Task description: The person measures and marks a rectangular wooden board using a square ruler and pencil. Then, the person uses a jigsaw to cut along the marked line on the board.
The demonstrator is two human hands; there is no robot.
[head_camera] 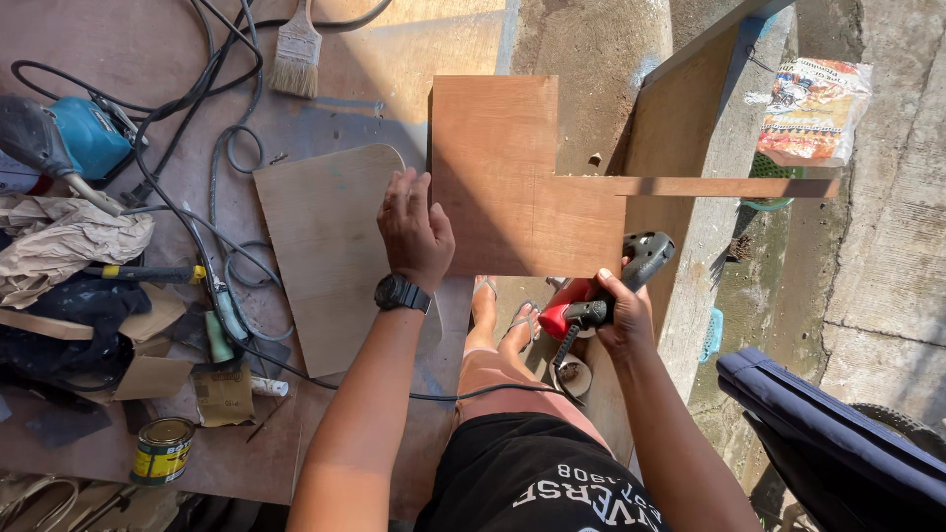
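left hand [415, 233] flat, fingers spread, pressing left edge of reddish plywood panel [512, 177], which overhangs right edge of workbench [118, 49]. right hand [621, 313] closed round grip of red-black power tool [601, 291], tool nose at panel's lower right corner. pale rounded board [325, 246] lies just left of panel. blue sander [69, 138], paintbrush [296, 54], small tin [163, 448] along bench's left side.
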